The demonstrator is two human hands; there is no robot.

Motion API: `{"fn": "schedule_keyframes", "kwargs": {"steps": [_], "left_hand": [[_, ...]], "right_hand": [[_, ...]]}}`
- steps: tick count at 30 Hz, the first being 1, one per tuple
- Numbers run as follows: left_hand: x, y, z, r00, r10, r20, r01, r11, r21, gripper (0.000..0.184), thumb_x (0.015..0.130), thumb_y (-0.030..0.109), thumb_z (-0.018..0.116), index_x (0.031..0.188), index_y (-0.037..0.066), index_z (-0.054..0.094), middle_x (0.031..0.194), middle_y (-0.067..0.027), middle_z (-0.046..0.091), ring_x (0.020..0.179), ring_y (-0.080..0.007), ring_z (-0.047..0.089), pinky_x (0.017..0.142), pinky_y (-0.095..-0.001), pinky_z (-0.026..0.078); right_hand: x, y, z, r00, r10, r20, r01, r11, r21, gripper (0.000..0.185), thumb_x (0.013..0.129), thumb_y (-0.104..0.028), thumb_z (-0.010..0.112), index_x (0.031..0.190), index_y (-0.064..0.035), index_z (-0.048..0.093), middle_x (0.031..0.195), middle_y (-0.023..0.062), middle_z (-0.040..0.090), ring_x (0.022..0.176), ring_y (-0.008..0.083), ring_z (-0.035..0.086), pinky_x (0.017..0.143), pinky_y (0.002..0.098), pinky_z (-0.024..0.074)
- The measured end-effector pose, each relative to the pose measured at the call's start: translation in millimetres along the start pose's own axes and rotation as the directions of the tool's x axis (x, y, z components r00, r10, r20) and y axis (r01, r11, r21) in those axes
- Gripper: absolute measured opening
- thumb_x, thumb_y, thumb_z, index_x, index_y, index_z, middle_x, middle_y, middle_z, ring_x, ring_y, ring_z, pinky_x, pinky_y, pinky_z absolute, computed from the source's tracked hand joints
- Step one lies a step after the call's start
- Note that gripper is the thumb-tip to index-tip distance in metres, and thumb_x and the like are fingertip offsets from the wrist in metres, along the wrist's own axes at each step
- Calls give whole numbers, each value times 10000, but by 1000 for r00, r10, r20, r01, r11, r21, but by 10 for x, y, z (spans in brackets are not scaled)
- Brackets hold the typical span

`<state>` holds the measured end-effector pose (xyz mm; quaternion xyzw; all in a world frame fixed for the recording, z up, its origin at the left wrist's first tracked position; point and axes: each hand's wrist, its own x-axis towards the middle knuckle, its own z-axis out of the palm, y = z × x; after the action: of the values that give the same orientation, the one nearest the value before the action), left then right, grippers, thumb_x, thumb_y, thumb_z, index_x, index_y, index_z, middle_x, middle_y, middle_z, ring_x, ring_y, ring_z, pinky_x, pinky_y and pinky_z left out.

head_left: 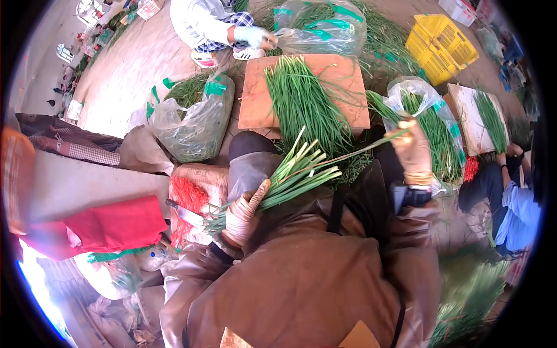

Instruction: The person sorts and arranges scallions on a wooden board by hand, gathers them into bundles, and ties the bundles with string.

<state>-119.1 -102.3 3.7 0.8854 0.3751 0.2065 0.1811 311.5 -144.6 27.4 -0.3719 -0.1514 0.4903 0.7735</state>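
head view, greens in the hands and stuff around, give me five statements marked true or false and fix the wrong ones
1. The left hand holds a bunch of green stalks, and the right hand holds a long thin stalk. True.
2. The right hand also holds a blade. False: the knife lies beside the red strands, near the left hand.
3. A larger pile of greens lies on the orange board. True.
4. The plastic crate is at the lower left. False: the yellow crate is at the upper right.
5. The red cloth is on the left of the view. True.
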Motion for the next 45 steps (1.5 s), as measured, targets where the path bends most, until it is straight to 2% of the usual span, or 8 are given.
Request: {"fn": "schedule_keyframes", "kwargs": {"steps": [3, 7, 10, 15, 21, 37, 44, 45], "left_hand": [[6, -24, -23, 999, 6, -44, -6, 1000, -2, 853, 634, -93, 629, 1399, 259, 492, 942, -122, 661, 741, -312, 659, 618, -393, 535], [-2, -5, -24, 998, -35, 45, 33, 998, 49, 845, 639, -98, 625, 1398, 249, 492, 968, -122, 663, 767, -311, 663, 637, -386, 539], [91, 76, -24, 998, -12, 68, 11, 1000, 23, 843, 632, -105, 622, 1391, 242, 500, 1004, -118, 667, 792, -309, 665, 657, -384, 542], [69, 127, 32, 995, 88, 42, -86, 995, -51, 840, 622, -126, 602, 1377, 229, 514, 1059, -116, 672, 847, -309, 671, 695, -366, 550], [48, 160, -63, 985, 155, 74, -146, 982, -121, 840, 620, -134, 592, 1369, 240, 521, 1094, -117, 665, 878, -302, 674, 709, -351, 559], [14, 50, 4, 986, 106, 129, -83, 982, -172, 748, 710, -100, 626, 1377, 222, 520, 1033, -81, 664, 870, -262, 671, 732, -339, 547], [-85, 26, -164, 817, -427, 387, 472, 111, -875, 661, 695, -125, 688, 1306, 93, 564, 1180, -104, 635, 1100, -216, 583, 956, -328, 453], [-85, -54, -162, 819, -430, 380, 468, 118, -876, 661, 695, -125, 688, 1306, 93, 564, 1180, -104, 635, 1100, -216, 583, 956, -328, 453]], "right_hand": [[12, -264, -349, 997, -72, -23, 53, 879, -474, 190, 861, -224, 681, 938, -56, 637, 925, 84, 652, 826, 171, 617, 810, 342, 514], [-88, 3, -332, 961, -183, 207, 34, -666, -745, 379, 767, -226, 714, 1102, -62, 646, 897, 143, 671, 819, 322, 631, 754, 406, 501], [-169, 294, 289, 863, -159, 479, 489, 33, -872, 241, 799, -205, 689, 1032, -143, 682, 892, 106, 673, 829, 290, 631, 763, 384, 508], [-175, 875, 966, 585, 194, 788, 807, -35, -590, 263, 755, -267, 726, 963, -118, 668, 982, 71, 651, 970, 273, 601, 824, 398, 464], [-42, 1101, 781, 636, 566, 524, 168, 562, -810, 173, 844, -189, 698, 931, -40, 693, 840, 63, 692, 786, 140, 635, 754, 272, 487], [98, 443, 208, 937, 294, 188, -99, 741, -665, 175, 893, -142, 634, 929, 19, 693, 887, 82, 717, 808, 124, 663, 759, 246, 505], [553, 183, -931, 987, -121, -105, 8, 692, -722, 138, 864, -115, 638, 915, 4, 686, 857, 106, 720, 717, 180, 681, 707, 277, 533], [589, 240, -1167, 995, -97, -29, 6, 342, -940, 153, 826, -114, 659, 936, -12, 688, 842, 116, 715, 714, 214, 678, 706, 303, 531]]}}
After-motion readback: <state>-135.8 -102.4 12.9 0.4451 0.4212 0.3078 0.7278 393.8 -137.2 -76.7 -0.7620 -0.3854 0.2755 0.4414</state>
